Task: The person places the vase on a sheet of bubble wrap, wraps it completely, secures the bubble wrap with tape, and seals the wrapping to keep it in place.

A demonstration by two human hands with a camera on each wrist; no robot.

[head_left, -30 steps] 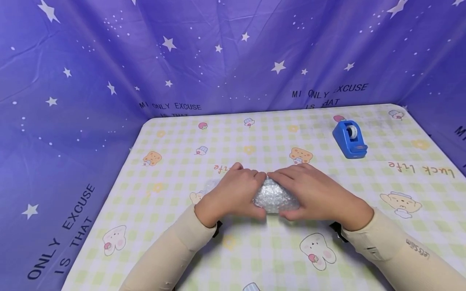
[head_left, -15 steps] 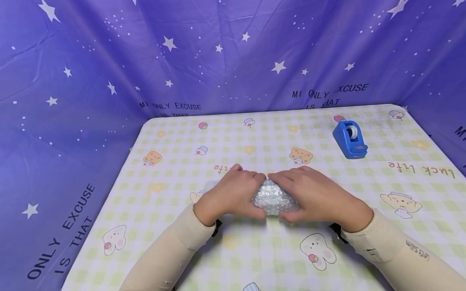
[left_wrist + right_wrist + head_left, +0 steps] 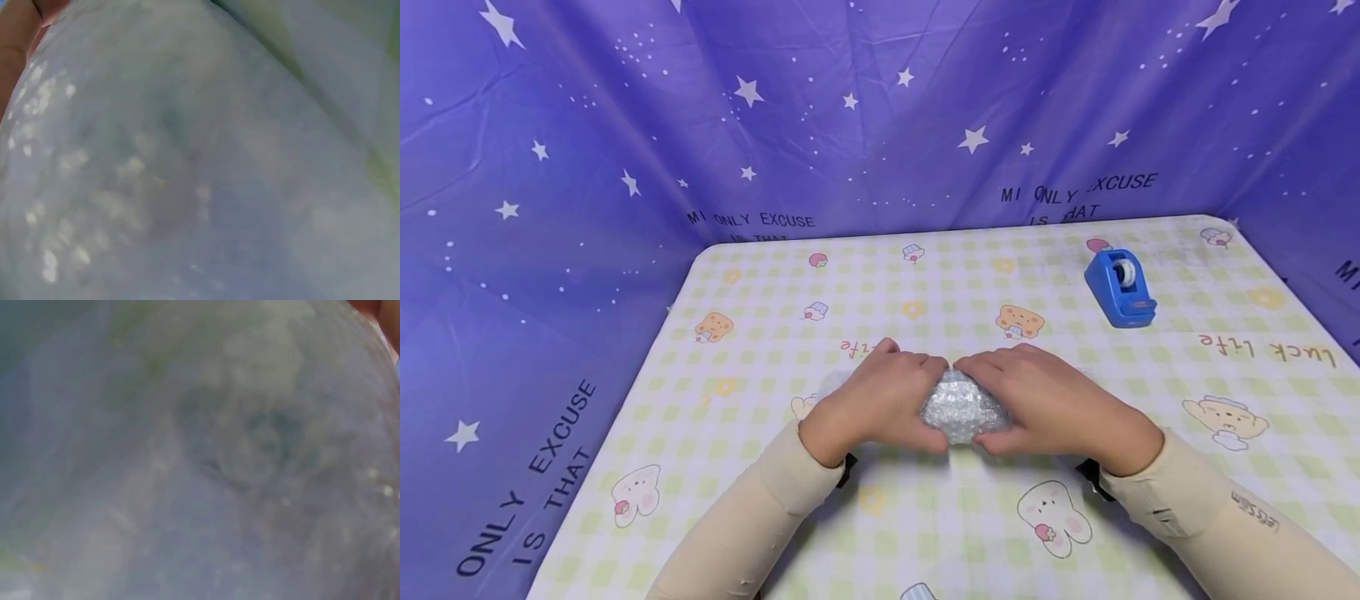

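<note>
A bundle of clear bubble wrap (image 3: 964, 408) lies on the table between the two hands. My left hand (image 3: 891, 396) grips its left part, thumb on the near side and fingers over the far side. From the right, my right hand (image 3: 1041, 400) grips it the same way, the fingertips of both hands almost meeting. Past the left wrist a flap of clear wrap (image 3: 833, 382) sticks out. In the left wrist view the bubble wrap (image 3: 144, 156) fills most of the picture, blurred; the right wrist view also shows blurred bubble wrap (image 3: 250, 506). What is inside cannot be made out.
A blue tape dispenser (image 3: 1122, 287) with a roll of tape stands at the back right of the table. The tabletop (image 3: 760, 292) has a green-checked cover with cartoon prints. A purple starry curtain (image 3: 850, 125) hangs behind and at the sides.
Both hands keep their grip on the bubble wrap. The right hand's fingers have shifted very slightly toward the near side, and the wrap has turned a little between the hands.
</note>
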